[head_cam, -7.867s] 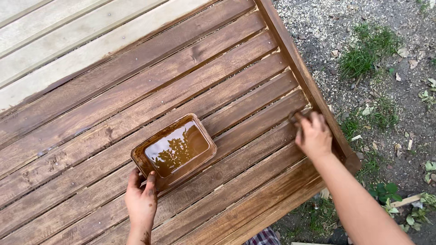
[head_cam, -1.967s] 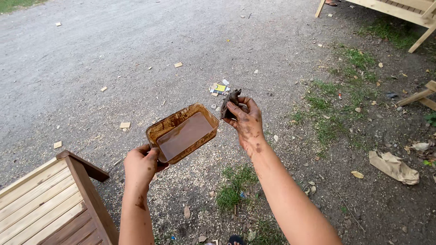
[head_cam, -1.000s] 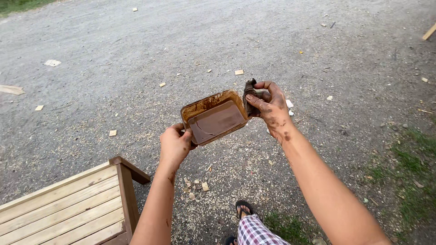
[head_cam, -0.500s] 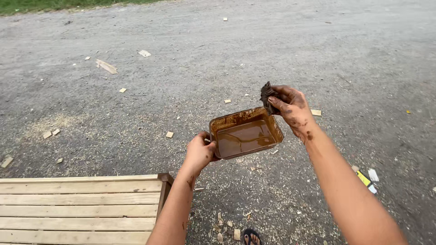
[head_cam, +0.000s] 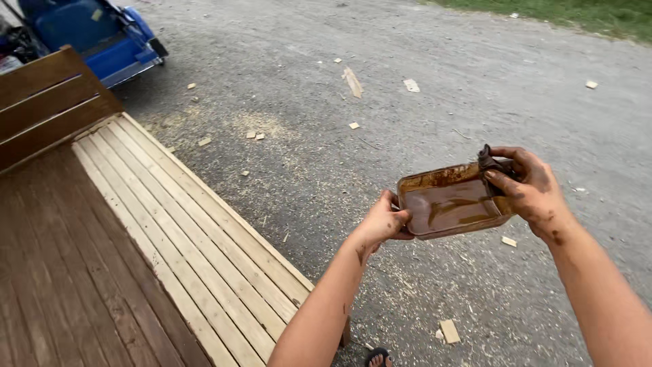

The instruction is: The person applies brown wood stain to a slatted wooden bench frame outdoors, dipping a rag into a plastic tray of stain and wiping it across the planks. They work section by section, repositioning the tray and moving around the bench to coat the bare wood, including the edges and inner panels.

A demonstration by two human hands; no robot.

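While the person stands on the gravel ground (head_cam: 435, 81), both arms are stretched out in front, holding a shallow rectangular tray (head_cam: 454, 201) up in the air, well above the ground. The left hand (head_cam: 384, 221) grips the tray's near left corner, its fingers curled shut around the rim with the thumb lying on top. The right hand (head_cam: 533, 190), smeared with dark brown stain, has its fingers closed on a dark, soaked rag (head_cam: 490, 163) at the tray's far right corner, and the hand rests against the tray's right rim. The tray itself is coated brown inside, and a thin pool of brown liquid lies across its bottom; it is held nearly level, perhaps tipped a little toward the person.

To the left lies a slatted wooden deck (head_cam: 176, 231), the planks nearest the gravel pale and bare, the ones farther left stained dark brown. A dark-stained wooden backboard (head_cam: 47, 102) rises at its far end, and behind that sits part of a blue vehicle (head_cam: 95, 34). Small wood offcuts (head_cam: 353, 81) and sawdust are scattered over the gravel. A strip of grass (head_cam: 577, 10) runs along the far edge, and the toes of a sandalled foot (head_cam: 377, 357) show at the bottom.
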